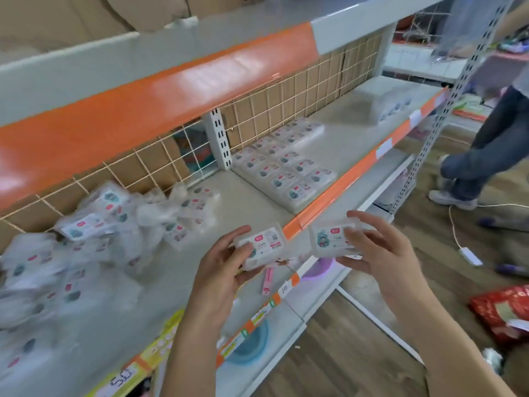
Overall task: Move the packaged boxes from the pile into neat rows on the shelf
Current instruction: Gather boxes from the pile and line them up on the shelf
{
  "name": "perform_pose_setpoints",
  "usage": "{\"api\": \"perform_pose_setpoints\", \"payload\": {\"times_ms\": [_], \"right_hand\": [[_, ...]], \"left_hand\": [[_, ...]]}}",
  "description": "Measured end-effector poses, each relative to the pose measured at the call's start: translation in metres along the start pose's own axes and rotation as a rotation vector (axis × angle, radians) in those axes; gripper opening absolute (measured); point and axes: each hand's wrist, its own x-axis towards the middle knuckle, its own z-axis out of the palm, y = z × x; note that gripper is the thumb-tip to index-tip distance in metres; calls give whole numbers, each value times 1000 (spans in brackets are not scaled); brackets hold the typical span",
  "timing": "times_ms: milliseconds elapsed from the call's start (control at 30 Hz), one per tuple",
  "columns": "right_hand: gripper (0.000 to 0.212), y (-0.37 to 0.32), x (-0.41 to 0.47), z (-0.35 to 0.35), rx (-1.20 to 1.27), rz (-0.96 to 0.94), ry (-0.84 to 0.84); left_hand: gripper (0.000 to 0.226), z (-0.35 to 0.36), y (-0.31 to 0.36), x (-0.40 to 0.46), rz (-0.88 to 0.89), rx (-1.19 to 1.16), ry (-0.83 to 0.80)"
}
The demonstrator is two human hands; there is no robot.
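One small clear plastic labelled box [262,243] is gripped in the left hand [221,263], another [333,239] in the right hand [380,247], lower centre. Both should be set flush beside the neat rows [282,170] on the grey shelf [346,144], centre-right; the loose pile [86,239] remains at left.

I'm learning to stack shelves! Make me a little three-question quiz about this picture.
1. True or false: each hand holds one box.
2. Where is the messy pile? A) left on the shelf B) on the floor C) on the top shelf
3. Fill in: the neat rows lie flat against the wire ____.

Key
1. True: the left hand grips one box, the right hand grips another box.
2. A
3. grid
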Motion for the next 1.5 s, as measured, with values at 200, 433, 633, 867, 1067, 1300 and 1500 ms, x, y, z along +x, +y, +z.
{"api": "perform_pose_setpoints", "payload": {"times_ms": [200, 433, 633, 867, 1067, 1300, 1500], "right_hand": [[23, -15, 44, -72, 16, 23, 36], [23, -18, 105, -108, 69, 49, 72], [21, -23, 183, -121, 65, 51, 90], [23, -40, 274, -122, 57, 57, 62], [22, -47, 341, -112, 24, 100, -72], [24, -51, 422, -97, -62, 160, -291], [23, -58, 472, -91, -147, 193, -460]], "left_hand": [[29, 88, -19, 30, -41, 32, -54], [28, 148, -18, 88, -50, 103, -80], [28, 188, -16, 162, -43, 99, -88], [27, 222, 4, 237, -26, 106, -48], [27, 232, 9, 272, 17, 136, 55], [27, 253, 6, 297, 36, 144, 265], [21, 272, -4, 314, 78, 304, 524]]}}
